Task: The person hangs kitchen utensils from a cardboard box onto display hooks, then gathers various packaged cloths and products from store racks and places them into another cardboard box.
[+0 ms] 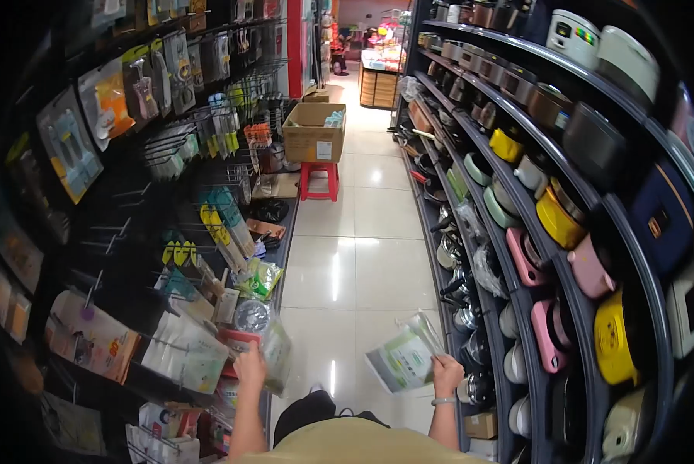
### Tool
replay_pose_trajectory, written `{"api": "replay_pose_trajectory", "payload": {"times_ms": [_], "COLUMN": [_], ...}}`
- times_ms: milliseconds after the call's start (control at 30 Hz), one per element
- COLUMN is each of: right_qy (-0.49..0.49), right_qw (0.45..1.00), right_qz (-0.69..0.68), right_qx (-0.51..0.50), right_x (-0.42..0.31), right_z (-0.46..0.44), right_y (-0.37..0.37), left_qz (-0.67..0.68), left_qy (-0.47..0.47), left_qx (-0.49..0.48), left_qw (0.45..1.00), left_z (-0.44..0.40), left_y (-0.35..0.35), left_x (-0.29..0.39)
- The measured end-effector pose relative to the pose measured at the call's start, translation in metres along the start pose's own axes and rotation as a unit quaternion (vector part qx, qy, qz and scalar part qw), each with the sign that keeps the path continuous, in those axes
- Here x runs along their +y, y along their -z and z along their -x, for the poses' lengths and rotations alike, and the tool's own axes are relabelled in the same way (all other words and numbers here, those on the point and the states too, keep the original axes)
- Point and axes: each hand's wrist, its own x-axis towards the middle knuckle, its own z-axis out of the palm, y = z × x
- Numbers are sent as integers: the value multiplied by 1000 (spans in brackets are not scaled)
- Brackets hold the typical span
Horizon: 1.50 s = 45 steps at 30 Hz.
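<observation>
My right hand (446, 377), with a bracelet at the wrist, pinches the edge of a flat clear plastic package (406, 357) with a green and white label. The package hangs tilted over the aisle floor. On the other side, my left hand (250, 365) is closed at the red top of a clear plastic package (277, 354), beside the hanging goods. What lies inside that package is too unclear to name. White packets (183, 352) hang on hooks just left of my left hand.
A pegboard wall of packaged kitchen tools (138, 85) lines the left. Shelves of rice cookers and pots (548, 216) curve along the right. Ahead, a cardboard box (313, 143) rests on a red stool (319, 181) in the tiled aisle (355, 263).
</observation>
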Motion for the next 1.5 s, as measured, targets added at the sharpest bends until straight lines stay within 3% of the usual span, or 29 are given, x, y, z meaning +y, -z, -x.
{"api": "replay_pose_trajectory", "payload": {"times_ms": [100,200,433,700,867,1033,1133,1233,1500], "right_qy": [-23,-50,-108,-211,-146,-54,10,143,203], "right_qw": [999,997,982,958,973,986,996,987,962], "right_qz": [-27,-56,142,192,176,146,55,15,-175], "right_qx": [-4,10,-55,-26,-43,-63,-65,-67,-52], "right_x": [-22,-28,-37,-48,-37,-72,-112,-154,-320], "right_z": [-52,-94,-191,-324,-439,-589,-683,-772,-965], "right_y": [-37,-78,-151,-209,-285,-364,-406,-442,-524], "left_qz": [4,23,82,95,121,70,28,24,-11], "left_qy": [-16,11,-71,-125,-74,42,93,132,144], "left_qx": [11,-49,18,64,96,53,44,42,11], "left_qw": [1000,998,994,986,985,995,994,990,990], "left_z": [-58,-132,-316,-509,-599,-660,-697,-721,-828], "left_y": [-23,-46,-66,-68,-84,-87,-84,-87,-126], "left_x": [14,33,108,201,237,266,279,291,293]}}
